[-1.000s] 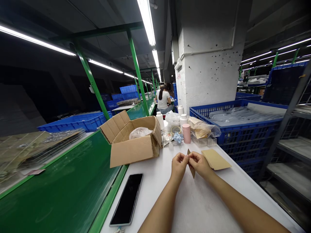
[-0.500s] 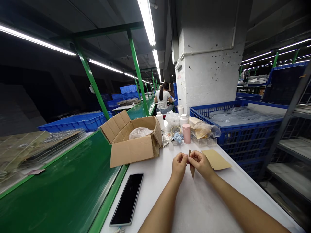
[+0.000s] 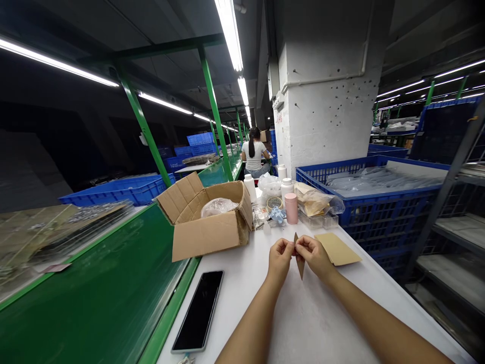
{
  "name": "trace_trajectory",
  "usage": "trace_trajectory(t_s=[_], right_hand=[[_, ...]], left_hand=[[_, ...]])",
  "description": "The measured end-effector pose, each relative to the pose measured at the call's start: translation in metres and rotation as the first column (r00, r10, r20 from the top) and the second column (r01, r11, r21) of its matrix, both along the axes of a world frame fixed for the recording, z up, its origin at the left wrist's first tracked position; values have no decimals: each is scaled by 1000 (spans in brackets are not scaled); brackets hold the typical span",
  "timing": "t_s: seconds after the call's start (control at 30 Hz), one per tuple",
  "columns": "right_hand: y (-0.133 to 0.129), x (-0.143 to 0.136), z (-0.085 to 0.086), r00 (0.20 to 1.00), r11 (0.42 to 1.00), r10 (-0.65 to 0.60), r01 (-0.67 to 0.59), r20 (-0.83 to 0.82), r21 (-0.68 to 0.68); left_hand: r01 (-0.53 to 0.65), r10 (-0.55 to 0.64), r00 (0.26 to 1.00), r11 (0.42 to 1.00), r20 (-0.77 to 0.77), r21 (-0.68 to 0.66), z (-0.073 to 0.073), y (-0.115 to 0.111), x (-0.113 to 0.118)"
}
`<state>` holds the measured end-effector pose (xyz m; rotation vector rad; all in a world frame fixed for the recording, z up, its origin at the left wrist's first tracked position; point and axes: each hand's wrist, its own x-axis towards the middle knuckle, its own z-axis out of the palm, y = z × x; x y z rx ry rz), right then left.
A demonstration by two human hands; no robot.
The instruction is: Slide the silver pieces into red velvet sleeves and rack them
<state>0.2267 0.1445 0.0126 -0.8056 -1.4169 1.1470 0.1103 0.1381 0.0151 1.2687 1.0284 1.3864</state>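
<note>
Over the white table (image 3: 242,283), a thin brown card (image 3: 300,267) stands nearly edge-on between my two hands. My left hand (image 3: 281,258) pinches it from the left, and my right hand (image 3: 312,255) pinches it from the right, with the fingertips close together. Whether anything small sits between the fingertips is hidden. A tan paper stack (image 3: 339,248) lies just right of my right hand. Beyond the hands stands a pink bottle (image 3: 291,209), beside a crumpled blue item (image 3: 278,215).
An open cardboard box (image 3: 204,236) holds clear plastic. A black phone (image 3: 199,311) lies near the green conveyor (image 3: 113,283). White bottles (image 3: 287,188) and plastic bags are at the back. A blue crate (image 3: 379,202) stands right; a person (image 3: 253,151) sits beyond.
My hands and the card have barely shifted. The seated person in the distance has moved slightly, with the head now a little further left.
</note>
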Motion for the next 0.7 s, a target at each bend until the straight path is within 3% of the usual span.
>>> trace_trajectory(t_s=[0.3, 0.7], right_hand=[[2, 0, 0, 999, 999, 25, -26, -28, -24], [3, -1, -3, 1000, 1000, -4, 4, -9, -26]], left_hand=[[-12, 12, 999, 1000, -52, 14, -6, 4, -2], [-2, 2, 999, 1000, -37, 15, -2, 1, 0]])
